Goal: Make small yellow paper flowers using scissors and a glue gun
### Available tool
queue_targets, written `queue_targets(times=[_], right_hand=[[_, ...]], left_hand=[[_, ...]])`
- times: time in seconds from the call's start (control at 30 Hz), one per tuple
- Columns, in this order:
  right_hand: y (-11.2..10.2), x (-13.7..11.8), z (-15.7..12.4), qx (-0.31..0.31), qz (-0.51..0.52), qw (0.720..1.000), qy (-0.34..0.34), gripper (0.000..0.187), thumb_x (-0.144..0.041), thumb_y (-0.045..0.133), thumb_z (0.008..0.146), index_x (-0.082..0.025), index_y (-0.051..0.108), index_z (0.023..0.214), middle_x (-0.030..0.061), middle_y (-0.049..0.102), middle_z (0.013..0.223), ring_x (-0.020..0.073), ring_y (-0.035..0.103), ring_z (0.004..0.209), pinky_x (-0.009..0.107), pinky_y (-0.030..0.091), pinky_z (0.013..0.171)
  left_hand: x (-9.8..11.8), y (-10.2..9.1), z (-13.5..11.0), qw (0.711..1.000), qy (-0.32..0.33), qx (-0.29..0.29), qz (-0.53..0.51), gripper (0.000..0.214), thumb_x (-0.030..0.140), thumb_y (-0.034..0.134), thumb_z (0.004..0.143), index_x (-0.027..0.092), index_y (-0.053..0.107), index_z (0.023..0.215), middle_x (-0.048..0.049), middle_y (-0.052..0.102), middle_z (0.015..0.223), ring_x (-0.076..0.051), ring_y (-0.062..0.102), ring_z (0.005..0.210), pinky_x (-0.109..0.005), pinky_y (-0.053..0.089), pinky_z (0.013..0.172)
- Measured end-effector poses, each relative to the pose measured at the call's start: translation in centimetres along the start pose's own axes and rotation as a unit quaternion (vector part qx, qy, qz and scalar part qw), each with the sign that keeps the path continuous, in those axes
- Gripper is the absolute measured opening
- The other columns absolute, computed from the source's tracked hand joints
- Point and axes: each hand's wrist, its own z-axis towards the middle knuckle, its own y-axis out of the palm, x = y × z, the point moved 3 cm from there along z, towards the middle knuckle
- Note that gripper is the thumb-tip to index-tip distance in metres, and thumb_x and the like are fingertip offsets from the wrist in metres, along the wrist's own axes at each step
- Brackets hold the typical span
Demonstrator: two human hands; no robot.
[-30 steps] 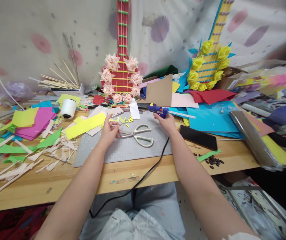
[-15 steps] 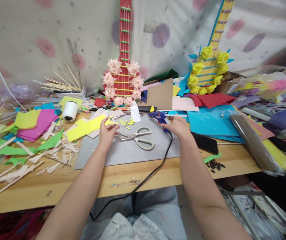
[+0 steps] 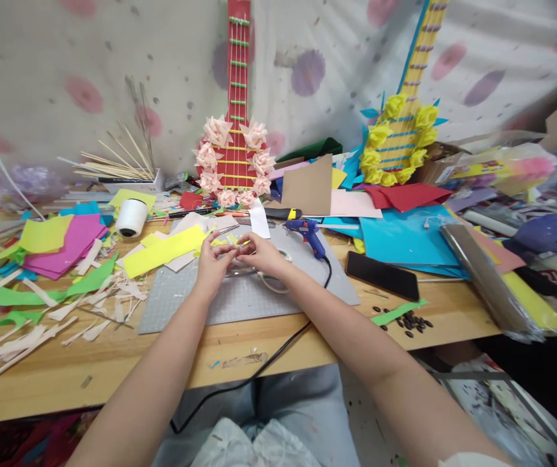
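My left hand point(image 3: 213, 261) and my right hand point(image 3: 260, 254) meet above the grey cutting mat point(image 3: 181, 305), fingertips pinched close together. Whatever lies between them is too small and too covered to name; a pale sliver shows at the fingertips. Under my right hand lie scissors point(image 3: 274, 283), their handles partly covered. A blue glue gun point(image 3: 310, 237) rests on the mat to the right, its black cord running down over the table edge. Just left of my left hand is a yellow paper strip point(image 3: 164, 251). Small yellow pieces are mostly hidden behind my fingers.
Behind stand a red paper guitar point(image 3: 237, 155) with pink flowers and a yellow guitar point(image 3: 407, 139). A phone point(image 3: 382, 275) and dark beads point(image 3: 412, 322) lie right. Thread spool point(image 3: 131, 217), magenta sheets point(image 3: 67, 246) and pale scraps point(image 3: 113, 301) are left.
My right hand has let go of the glue gun, leaving it on the mat, and has moved left to meet my left hand. My left hand stays nearly in place. The view has shifted slightly.
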Motion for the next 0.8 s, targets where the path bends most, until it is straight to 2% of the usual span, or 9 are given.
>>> queue_targets(times=[0.1,0.2,0.27,0.33,0.4,0.5,0.6,0.67,0.8], right_hand=[[0.6,0.9,0.9,0.019,0.002,1.0,0.002,0.021,-0.02,0.061,0.064,-0.02,0.05,0.082,-0.0052,0.06,0.063,0.0102,0.056,0.059,0.023,0.041,0.057],[0.2,2.1,0.9,0.069,0.037,0.997,-0.001,0.019,-0.019,0.061,0.063,-0.02,0.052,0.079,-0.0043,0.06,0.066,0.01,0.056,0.062,0.023,0.042,0.061],[-0.2,2.8,0.6,0.115,0.065,0.991,0.006,0.016,-0.019,0.061,0.062,-0.019,0.053,0.076,-0.0035,0.059,0.067,0.0101,0.056,0.064,0.024,0.043,0.063],[-0.5,3.2,0.2,0.142,0.082,0.986,0.007,0.014,-0.021,0.061,0.062,-0.019,0.054,0.074,-0.0028,0.059,0.068,0.0105,0.056,0.064,0.024,0.043,0.064],[-0.5,3.4,0.0,0.148,0.086,0.985,-0.002,0.013,-0.022,0.061,0.062,-0.019,0.055,0.073,-0.0023,0.059,0.069,0.0108,0.055,0.065,0.025,0.043,0.064],[-0.5,3.4,0.0,0.151,0.088,0.985,-0.008,0.012,-0.022,0.061,0.062,-0.019,0.056,0.073,-0.0023,0.059,0.068,0.0109,0.055,0.065,0.025,0.042,0.064],[-0.5,3.4,0.1,0.154,0.093,0.984,-0.007,0.011,-0.022,0.06,0.063,-0.019,0.055,0.072,-0.0027,0.059,0.068,0.0108,0.055,0.064,0.024,0.042,0.064],[-0.5,3.5,0.1,0.155,0.091,0.984,-0.004,0.011,-0.022,0.06,0.062,-0.019,0.055,0.072,-0.0029,0.059,0.068,0.0107,0.054,0.064,0.024,0.042,0.064],[-0.6,3.4,0.1,0.153,0.087,0.984,-0.003,0.012,-0.023,0.06,0.062,-0.019,0.054,0.072,-0.0027,0.059,0.068,0.0106,0.054,0.063,0.025,0.042,0.064]], left_hand=[[0.0,-0.1,0.0,1.0,0.009,-0.003,0.017,0.072,0.027,0.069,0.058,0.019,0.036,0.121,-0.0026,0.064,0.081,-0.014,0.06,0.072,-0.021,0.045,0.055],[0.5,-0.7,0.4,0.997,0.053,0.012,0.059,0.067,0.026,0.066,0.059,0.02,0.038,0.12,-0.0047,0.064,0.09,-0.014,0.058,0.075,-0.021,0.044,0.055],[1.1,-1.9,1.0,0.987,0.094,0.068,0.112,0.05,0.025,0.06,0.065,0.02,0.045,0.113,-0.0043,0.063,0.091,-0.013,0.057,0.076,-0.021,0.043,0.054],[1.6,-3.7,1.8,0.97,0.098,0.151,0.162,0.024,0.025,0.048,0.073,0.018,0.054,0.095,-0.0029,0.061,0.079,-0.012,0.055,0.071,-0.021,0.041,0.055],[2.1,-5.8,2.5,0.952,0.08,0.222,0.194,0.019,0.023,0.038,0.076,0.017,0.055,0.083,-0.0017,0.057,0.068,-0.012,0.053,0.065,-0.022,0.04,0.056],[3.0,-8.2,3.3,0.918,0.053,0.266,0.288,0.021,0.023,0.034,0.078,0.019,0.053,0.072,-0.002,0.054,0.064,-0.014,0.051,0.063,-0.025,0.039,0.058],[3.5,-9.2,3.8,0.871,0.001,0.231,0.434,0.023,0.034,0.04,0.078,0.02,0.051,0.063,-0.0046,0.056,0.065,-0.02,0.052,0.067,-0.03,0.037,0.06],[3.5,-9.1,4.1,0.84,-0.014,0.194,0.507,0.03,0.045,0.042,0.077,0.021,0.05,0.06,-0.0072,0.057,0.066,-0.024,0.054,0.071,-0.033,0.037,0.063],[2.5,-8.2,5.0,0.79,0.007,0.129,0.599,0.038,0.058,0.059,0.059,0.021,0.053,0.068,-0.012,0.061,0.075,-0.031,0.055,0.083,-0.038,0.04,0.068]])
